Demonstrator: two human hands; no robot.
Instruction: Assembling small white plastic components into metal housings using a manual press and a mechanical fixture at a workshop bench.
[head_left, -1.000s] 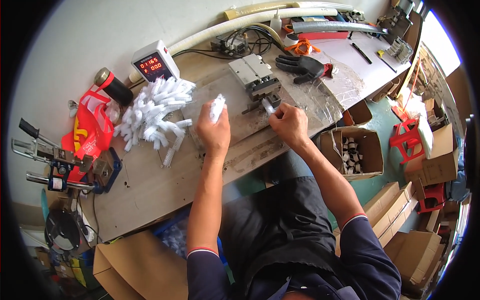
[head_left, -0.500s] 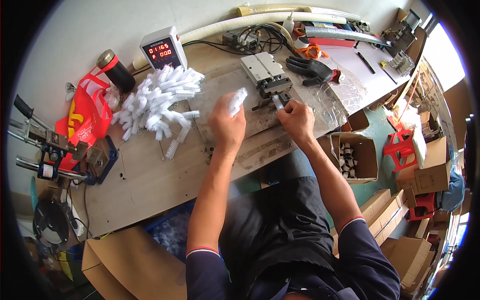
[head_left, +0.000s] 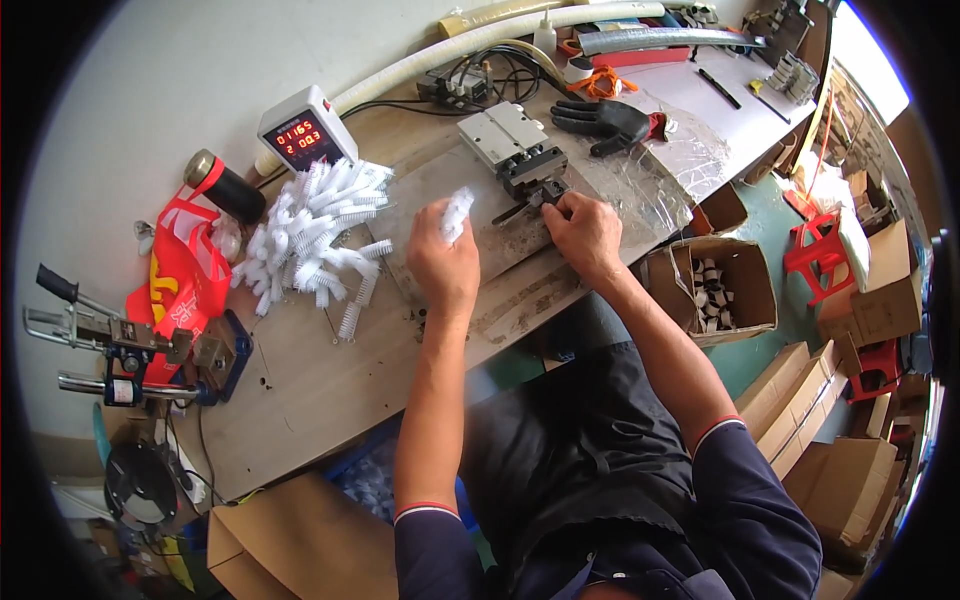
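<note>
Left hand [head_left: 443,255]: raised over the surface [head_left: 310,410], its grip closed around a white brush [head_left: 457,215] that pokes out above the thumb; whether there is more than one, I cannot tell.
Right hand [head_left: 587,235]: at the front end of the metal machine [head_left: 512,140], fingers curled; the fingertips are partly hidden, so I cannot tell how narrow the grip is or whether it holds anything.
Brush pile [head_left: 315,230]: white, heaped on the surface to the left of the left hand.
Counter [head_left: 305,130]: white box with lit red digits, just behind the pile.
Flask [head_left: 225,187]: dark with a red band, beside the red bag [head_left: 180,285].
Glove [head_left: 605,125]: black, lying beside the machine.
</note>
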